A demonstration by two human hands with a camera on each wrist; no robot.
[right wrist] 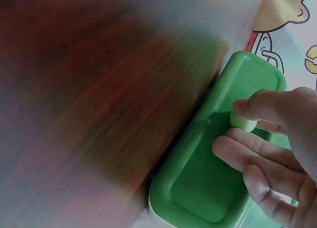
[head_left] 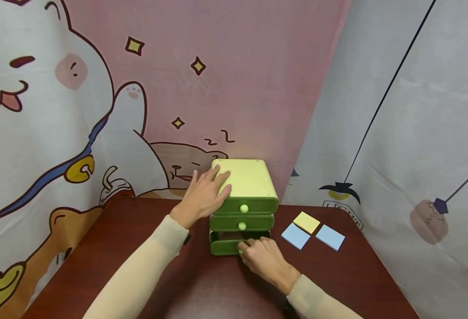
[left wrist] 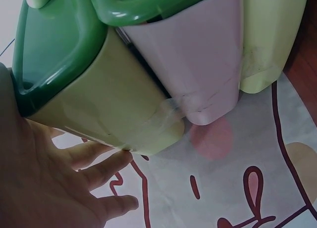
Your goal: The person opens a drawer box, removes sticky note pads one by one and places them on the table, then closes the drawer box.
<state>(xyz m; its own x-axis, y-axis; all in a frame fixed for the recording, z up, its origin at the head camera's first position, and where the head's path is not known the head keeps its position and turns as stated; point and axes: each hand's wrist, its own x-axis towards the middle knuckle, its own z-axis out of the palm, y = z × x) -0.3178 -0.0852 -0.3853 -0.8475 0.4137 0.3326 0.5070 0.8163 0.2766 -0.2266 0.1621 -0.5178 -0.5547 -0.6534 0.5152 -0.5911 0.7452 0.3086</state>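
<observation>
A small three-drawer cabinet (head_left: pixel 247 179) with a pale yellow top and green drawer fronts stands at the back of the table. My left hand (head_left: pixel 204 195) rests on the left part of its top, fingers spread and fairly straight. In the left wrist view those fingers lie against the yellow casing (left wrist: pixel 109 99). The bottom drawer (head_left: pixel 223 248) sticks out partway, its dark inside showing. With thumb and fingers, my right hand (head_left: pixel 267 261) pinches the round light-green knob (right wrist: pixel 242 122) on that drawer's front. The middle drawer (head_left: pixel 222 223) and the top drawer (head_left: pixel 226 206) are pushed in.
Right of the cabinet lie a yellow sticky-note pad (head_left: pixel 306 222) and two blue ones, one nearer the cabinet (head_left: pixel 295 235) and one farther right (head_left: pixel 330 238). Under everything is a dark reddish-brown table (head_left: pixel 218 292). A cartoon-printed cloth (head_left: pixel 258 79) hangs behind it.
</observation>
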